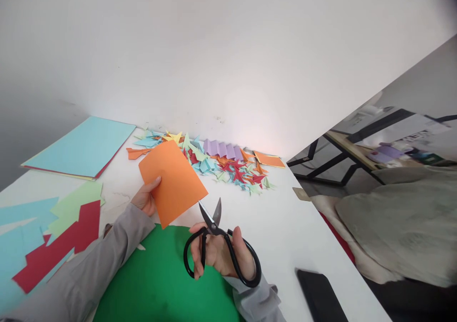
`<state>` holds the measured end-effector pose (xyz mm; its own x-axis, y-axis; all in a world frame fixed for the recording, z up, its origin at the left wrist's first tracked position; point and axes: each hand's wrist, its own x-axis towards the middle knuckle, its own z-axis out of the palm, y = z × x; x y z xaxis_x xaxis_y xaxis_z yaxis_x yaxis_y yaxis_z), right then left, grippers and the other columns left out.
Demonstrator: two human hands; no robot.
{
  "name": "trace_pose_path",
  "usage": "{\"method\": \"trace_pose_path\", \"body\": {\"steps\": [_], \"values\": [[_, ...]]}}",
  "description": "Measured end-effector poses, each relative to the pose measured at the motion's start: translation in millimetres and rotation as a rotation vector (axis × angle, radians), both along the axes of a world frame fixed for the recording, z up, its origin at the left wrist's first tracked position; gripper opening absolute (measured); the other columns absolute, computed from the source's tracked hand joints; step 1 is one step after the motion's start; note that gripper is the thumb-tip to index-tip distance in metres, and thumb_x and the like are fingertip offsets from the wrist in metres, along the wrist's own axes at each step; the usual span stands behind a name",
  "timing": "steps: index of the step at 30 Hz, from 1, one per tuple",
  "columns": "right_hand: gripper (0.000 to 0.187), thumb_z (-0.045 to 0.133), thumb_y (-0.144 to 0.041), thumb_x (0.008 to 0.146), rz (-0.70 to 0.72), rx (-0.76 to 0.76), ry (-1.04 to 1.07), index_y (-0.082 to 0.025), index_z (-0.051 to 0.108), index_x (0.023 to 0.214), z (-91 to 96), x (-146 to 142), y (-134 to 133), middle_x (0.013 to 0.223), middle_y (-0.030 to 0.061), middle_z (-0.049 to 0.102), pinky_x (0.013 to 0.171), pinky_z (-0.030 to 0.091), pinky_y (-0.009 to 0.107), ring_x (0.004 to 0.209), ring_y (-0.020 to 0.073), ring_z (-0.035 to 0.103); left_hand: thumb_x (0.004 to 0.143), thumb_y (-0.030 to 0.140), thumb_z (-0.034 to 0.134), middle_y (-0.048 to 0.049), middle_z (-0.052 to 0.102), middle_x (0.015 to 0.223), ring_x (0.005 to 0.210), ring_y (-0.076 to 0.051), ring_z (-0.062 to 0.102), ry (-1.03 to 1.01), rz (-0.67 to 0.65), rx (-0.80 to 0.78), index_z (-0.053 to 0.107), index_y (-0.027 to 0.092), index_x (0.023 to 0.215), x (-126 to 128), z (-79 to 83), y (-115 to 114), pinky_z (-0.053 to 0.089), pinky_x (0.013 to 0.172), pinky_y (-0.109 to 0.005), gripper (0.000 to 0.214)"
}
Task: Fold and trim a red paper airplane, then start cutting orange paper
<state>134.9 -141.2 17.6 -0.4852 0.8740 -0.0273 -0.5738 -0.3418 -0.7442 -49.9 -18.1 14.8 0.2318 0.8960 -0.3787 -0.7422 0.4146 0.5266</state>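
Observation:
An orange sheet of paper [174,181] is held up by my left hand [145,199], with the thumb on its near face and the other fingers hidden behind. My right hand [219,253] has its fingers and thumb through the black handles of a pair of scissors [213,226]. The blades stand apart, pointing up and away. One blade tip is at or very near the lower right corner of the orange paper; I cannot tell whether they touch. Below both hands is a green surface [167,274].
Many small folded paper pieces [235,169] lie along the wall, with a pleated purple paper [222,149] among them. Large blue sheets [84,145] are stacked at left, cut red scraps [71,234] nearer me. A black phone-like slab [321,296] lies at right on the white table [278,231].

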Motion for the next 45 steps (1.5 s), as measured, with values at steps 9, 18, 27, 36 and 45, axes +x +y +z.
{"method": "trace_pose_path", "body": {"steps": [9,18,27,36,45], "values": [[0.087,0.029,-0.079,0.069,-0.055,-0.106,0.069,-0.029,0.021,0.139,-4.9,14,2,0.085,0.0072,0.064,0.062,0.046,0.039,0.068,0.0209,0.062,0.067,0.007,0.064,-0.0116,0.070,0.093,0.084,-0.026,0.067,0.179,-0.109,0.070,0.059,0.011,0.110,-1,-3.9,-2,0.056,0.078,-0.039,0.043],[0.088,0.026,-0.078,0.071,-0.125,-0.140,0.048,-0.029,0.007,0.142,-1.3,15,3,0.087,0.0082,0.065,0.062,0.046,0.039,0.069,0.0218,0.064,0.065,0.001,0.060,-0.0094,0.069,0.098,0.086,-0.024,0.066,0.087,-0.089,0.145,0.053,0.016,0.120,-6,0.7,-1,0.056,0.076,-0.035,0.057],[0.096,0.018,-0.083,0.067,-0.044,-0.200,0.022,-0.026,0.006,0.143,-8.6,22,-1,0.088,0.0100,0.064,0.062,0.045,0.039,0.071,0.0231,0.063,0.082,0.012,0.045,-0.0117,0.070,0.096,0.089,-0.024,0.066,-0.121,-0.142,0.003,0.047,0.011,0.126,-18,-4.6,5,0.053,0.082,-0.039,0.044],[0.090,0.027,-0.079,0.071,-0.109,-0.102,-0.074,-0.030,0.002,0.142,0.2,20,6,0.090,0.0085,0.064,0.065,0.046,0.040,0.072,0.0224,0.063,0.070,0.001,0.056,-0.0153,0.064,0.111,0.101,-0.030,0.061,0.055,-0.188,0.059,0.049,0.013,0.124,-3,1.3,-2,0.050,0.086,-0.047,0.055],[0.093,0.030,-0.079,0.070,-0.199,-0.098,-0.088,-0.024,0.011,0.143,-4.7,15,8,0.082,0.0080,0.065,0.061,0.046,0.037,0.069,0.0223,0.063,0.068,0.003,0.061,-0.0091,0.068,0.102,0.092,-0.026,0.065,0.132,-0.091,0.039,0.054,0.016,0.118,0,0.6,-5,0.054,0.081,-0.040,0.052]]}}
